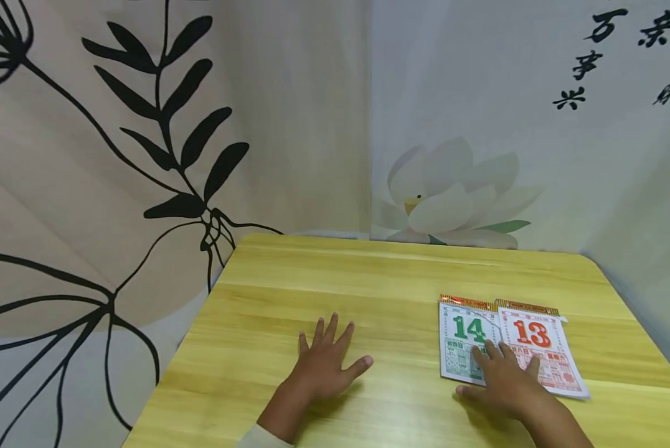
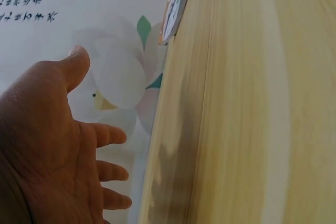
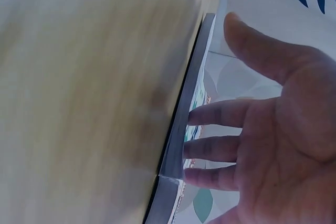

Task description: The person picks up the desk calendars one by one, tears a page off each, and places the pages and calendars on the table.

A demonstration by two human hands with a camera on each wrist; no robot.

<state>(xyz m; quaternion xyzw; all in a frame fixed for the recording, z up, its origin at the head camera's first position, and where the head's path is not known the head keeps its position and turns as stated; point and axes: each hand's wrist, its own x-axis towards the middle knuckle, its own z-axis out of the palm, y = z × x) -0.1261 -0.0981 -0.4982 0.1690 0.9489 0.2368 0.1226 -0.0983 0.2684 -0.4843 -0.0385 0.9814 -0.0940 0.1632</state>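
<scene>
Two tear-off calendar pads lie side by side at the right of the table, the left one with a green 14 (image 1: 462, 361) and the right one with a red 13 (image 1: 561, 367). Over their lower part spreads my right hand (image 1: 505, 382), fingers extended, fingertips right at the pads' inner edges. The right wrist view shows its palm (image 3: 299, 135) and the pads' thick grey side (image 3: 176, 140). My left hand (image 1: 324, 367) is at the table's middle left, fingers spread and holding nothing; its palm (image 2: 52, 145) shows in the left wrist view.
The yellow wood-grain table (image 1: 335, 274) has rounded far corners. Behind it hangs a pale cloth (image 1: 307, 124) printed with black leaves, a white lotus (image 1: 452, 205) and black characters. The cloth continues along the table's left and right sides.
</scene>
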